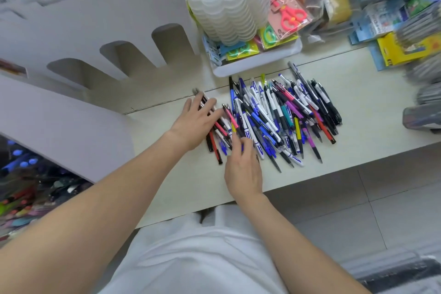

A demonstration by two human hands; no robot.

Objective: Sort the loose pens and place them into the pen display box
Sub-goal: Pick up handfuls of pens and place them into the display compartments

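A heap of loose pens (281, 112) in blue, white, black, red, purple and teal lies spread across the pale table (372, 112). My left hand (198, 122) lies flat with straight fingers on the red and black pens at the heap's left edge. My right hand (243, 164) sits at the near side of the heap, its fingers reaching among blue and white pens; I cannot tell if they pinch one. The grey stepped pen display box (90, 31) with arched slots stands to the left, its slots showing no pens.
A white tray (257, 62) holding packaged scissors (291, 16) and a stack of translucent tubs (226, 0) stands behind the pens. Stationery packs (401, 48) crowd the right. Lower left, a bin of coloured pens (28, 188). The table's front edge runs near my body.
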